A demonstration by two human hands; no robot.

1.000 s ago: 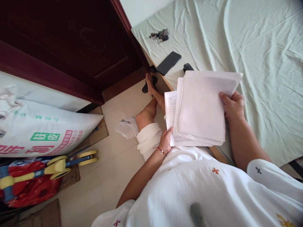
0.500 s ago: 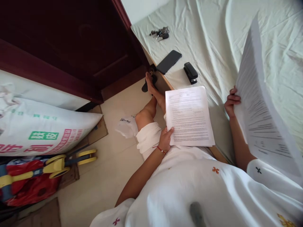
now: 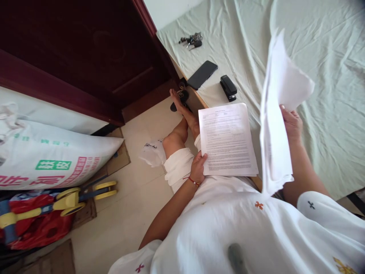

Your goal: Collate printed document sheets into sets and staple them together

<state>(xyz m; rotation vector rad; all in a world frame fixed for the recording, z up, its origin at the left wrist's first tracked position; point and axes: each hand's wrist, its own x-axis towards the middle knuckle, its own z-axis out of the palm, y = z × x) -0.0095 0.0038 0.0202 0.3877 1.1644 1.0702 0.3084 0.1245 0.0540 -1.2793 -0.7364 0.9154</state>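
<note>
gripping a printed white sheet [image 3: 228, 140] at its lower corner, the left hand [image 3: 198, 167] pinches it; the right hand [image 3: 291, 123] clasps a curling white paper stack [image 3: 275, 125] upright.

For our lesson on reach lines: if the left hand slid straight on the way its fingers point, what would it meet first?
Probably the printed sheet that the left hand already grips at its near corner.

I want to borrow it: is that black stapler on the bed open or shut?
Shut. The stapler lies flat on the bed sheet, its top arm down against its base.
</note>
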